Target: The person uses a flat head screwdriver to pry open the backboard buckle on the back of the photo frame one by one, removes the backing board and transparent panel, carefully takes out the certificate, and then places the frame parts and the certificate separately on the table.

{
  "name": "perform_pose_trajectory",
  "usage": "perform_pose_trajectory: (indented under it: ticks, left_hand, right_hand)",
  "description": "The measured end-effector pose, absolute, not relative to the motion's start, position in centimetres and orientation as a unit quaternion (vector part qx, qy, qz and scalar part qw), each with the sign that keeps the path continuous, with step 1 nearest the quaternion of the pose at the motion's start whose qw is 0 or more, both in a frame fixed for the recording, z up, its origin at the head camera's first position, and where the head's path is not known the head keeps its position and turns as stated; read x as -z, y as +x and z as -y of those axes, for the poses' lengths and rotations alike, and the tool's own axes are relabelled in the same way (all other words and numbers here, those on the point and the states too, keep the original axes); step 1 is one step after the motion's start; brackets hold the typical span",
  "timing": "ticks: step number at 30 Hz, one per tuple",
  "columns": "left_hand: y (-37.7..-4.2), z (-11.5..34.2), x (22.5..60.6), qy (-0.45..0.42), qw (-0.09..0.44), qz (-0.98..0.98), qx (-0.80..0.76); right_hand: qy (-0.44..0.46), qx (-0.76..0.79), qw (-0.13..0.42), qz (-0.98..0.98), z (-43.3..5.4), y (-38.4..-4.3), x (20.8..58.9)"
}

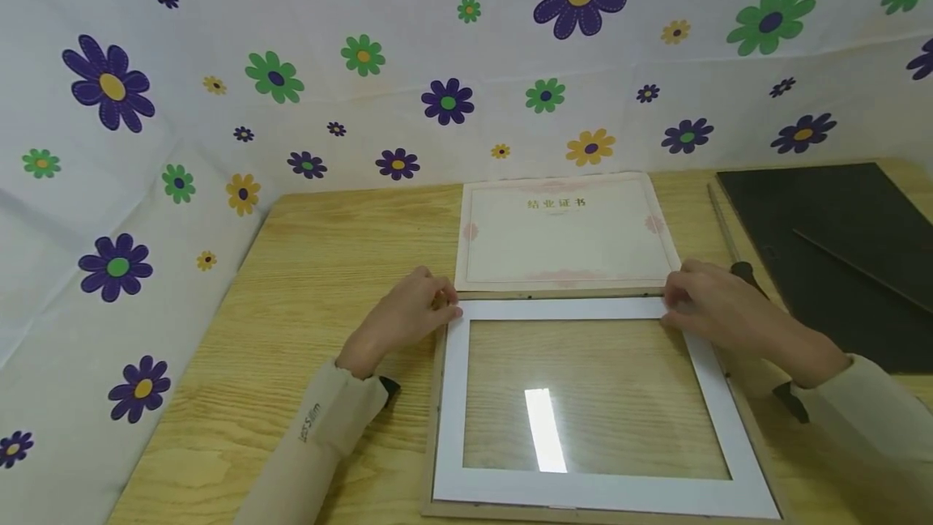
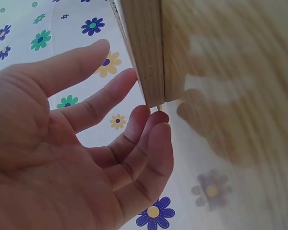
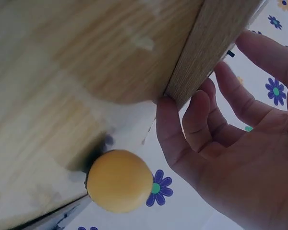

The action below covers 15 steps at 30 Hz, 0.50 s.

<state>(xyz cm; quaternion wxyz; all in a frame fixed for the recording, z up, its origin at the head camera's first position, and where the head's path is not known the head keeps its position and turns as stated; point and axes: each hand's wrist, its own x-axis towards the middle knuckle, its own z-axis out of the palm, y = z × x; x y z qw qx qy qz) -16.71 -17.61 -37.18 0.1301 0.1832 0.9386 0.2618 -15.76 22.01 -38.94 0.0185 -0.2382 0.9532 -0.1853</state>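
A light wooden picture frame (image 1: 503, 510) lies flat, holding a white mat (image 1: 583, 494) and a clear pane (image 1: 619, 395) that reflects light. My left hand (image 1: 401, 314) grips its far left corner; in the left wrist view, bent fingers (image 2: 144, 158) meet the corner of the wooden rail (image 2: 146, 52). At the far right corner, my right hand (image 1: 729, 314) pinches the frame. Seen from the right wrist, one fingertip (image 3: 168, 108) lies inside the rail (image 3: 201, 52) and others outside. Just beyond the frame lies a pale certificate (image 1: 568, 241) with gold lettering.
To the right is a screwdriver (image 1: 742, 268) with a long shaft, partly hidden by my right arm. A black board (image 1: 824, 201) lies beyond it, crossed by a thin brownish line. A rounded orange end (image 3: 120, 181) shows in the right wrist view. Flowered cloth (image 1: 408, 14) backs the table.
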Motion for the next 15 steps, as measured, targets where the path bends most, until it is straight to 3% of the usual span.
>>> perform_pose_trajectory:
  ticks: [9,15]
  left_hand:
    - [-16.79,17.68,37.37,0.178,0.134,-0.939,-0.263]
    - [-16.83,17.64,37.43,0.175,0.137,-0.937,-0.270]
  right_hand:
    - [-0.242,0.133,0.000,-0.961,-21.49,-15.31,38.57]
    - [-0.337,0.015,-0.093,-0.937,-21.53,-14.74,38.65]
